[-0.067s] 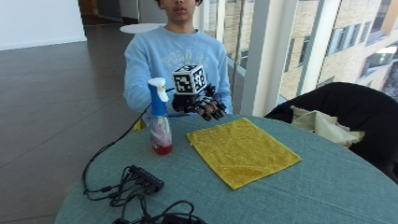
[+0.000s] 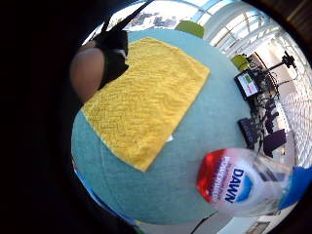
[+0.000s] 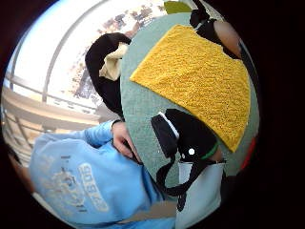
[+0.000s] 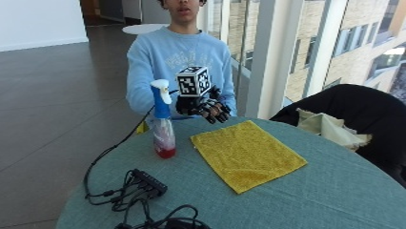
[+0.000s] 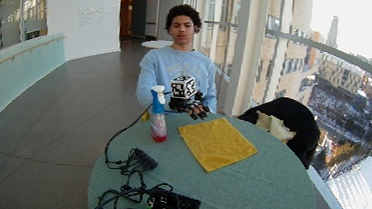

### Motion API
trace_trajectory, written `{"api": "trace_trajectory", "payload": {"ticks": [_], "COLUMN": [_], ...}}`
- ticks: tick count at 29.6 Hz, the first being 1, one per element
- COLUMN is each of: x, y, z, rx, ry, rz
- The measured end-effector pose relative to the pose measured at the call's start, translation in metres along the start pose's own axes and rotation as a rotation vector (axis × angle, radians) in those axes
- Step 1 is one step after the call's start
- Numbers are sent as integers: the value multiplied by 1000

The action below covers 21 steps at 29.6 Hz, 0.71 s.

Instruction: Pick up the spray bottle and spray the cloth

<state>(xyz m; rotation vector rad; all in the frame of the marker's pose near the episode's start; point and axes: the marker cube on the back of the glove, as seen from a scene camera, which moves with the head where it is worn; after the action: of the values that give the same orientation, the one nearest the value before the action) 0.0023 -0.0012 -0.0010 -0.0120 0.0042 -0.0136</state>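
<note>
Nothing has shifted; right hand (image 4: 204, 106) hovers, fingers relaxed, holding nothing. Risk: careless reach topples upright spray bottle (image 4: 162, 120) beside cloth (image 4: 247, 153).

Bare table (image 4: 355, 191) between bottle (image 4: 163, 129) and cloth (image 4: 247, 153)

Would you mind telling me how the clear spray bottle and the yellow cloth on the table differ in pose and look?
The clear plastic spray bottle with the blue trigger head stands upright; the yellow textured cloth lies flat and spread out. The bottle is see-through with red liquid at its base; the cloth is opaque and one colour. Both rest on the round teal table, side by side and apart, and the gloved right hand touches neither.
</note>
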Motion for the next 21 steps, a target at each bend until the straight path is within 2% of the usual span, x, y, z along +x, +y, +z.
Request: {"api": "trace_trajectory", "payload": {"ticks": [13,21], "x": [-3,-3], "y": [5,42], "z": [-6,-21], "rx": [7,44], "ry": [16,27], "rz": [2,5]}}
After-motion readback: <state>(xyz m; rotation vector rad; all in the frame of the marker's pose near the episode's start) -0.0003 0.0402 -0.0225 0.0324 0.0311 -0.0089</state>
